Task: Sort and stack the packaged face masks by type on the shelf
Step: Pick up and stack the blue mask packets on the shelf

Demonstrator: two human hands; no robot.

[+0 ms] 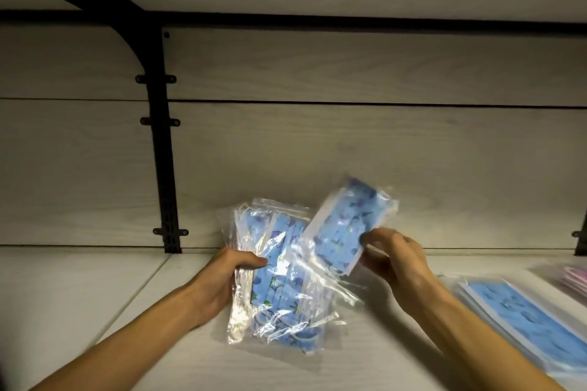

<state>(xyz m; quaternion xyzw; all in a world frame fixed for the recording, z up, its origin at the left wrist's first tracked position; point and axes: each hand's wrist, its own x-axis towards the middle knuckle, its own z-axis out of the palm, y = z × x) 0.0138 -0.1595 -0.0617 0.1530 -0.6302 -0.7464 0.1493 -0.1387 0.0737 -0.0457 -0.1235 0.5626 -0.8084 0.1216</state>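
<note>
The left hand [222, 282] curls round the left edge of a bundle of blue printed mask packets [279, 282], thumb on top, held just above the pale shelf [95, 289]. The right hand [394, 257] pinches one single blue mask packet [346, 225] by its near end, tilted up beside the bundle. A flat blue stack [521, 317] lies at the right, with pink packets [576, 279] beyond it
</note>
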